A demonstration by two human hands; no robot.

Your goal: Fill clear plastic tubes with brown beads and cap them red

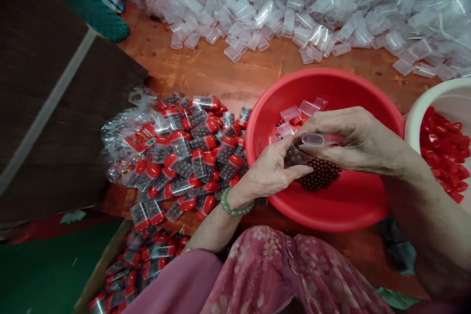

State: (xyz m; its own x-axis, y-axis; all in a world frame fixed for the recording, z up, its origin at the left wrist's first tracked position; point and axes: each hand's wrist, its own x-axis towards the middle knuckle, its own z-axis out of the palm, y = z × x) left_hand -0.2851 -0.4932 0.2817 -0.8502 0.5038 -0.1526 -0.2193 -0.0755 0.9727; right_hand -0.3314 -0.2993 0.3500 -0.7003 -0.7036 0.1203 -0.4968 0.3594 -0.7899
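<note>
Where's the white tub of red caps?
The white tub sits at the right edge of the head view, just right of the red plastic basin and beyond the person's right hand.

Reddish-brown wooden floor (206, 71); dark wooden panel (33, 49) with pale strip, left; green mat (47, 265) lower left.

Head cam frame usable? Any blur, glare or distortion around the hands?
Head view: glare on the clear plastic tubes; soft shadow from the hands in the red basin; left hand and right hand fairly sharp, no obvious motion blur; wide-angle stretch toward the frame edges.
</note>
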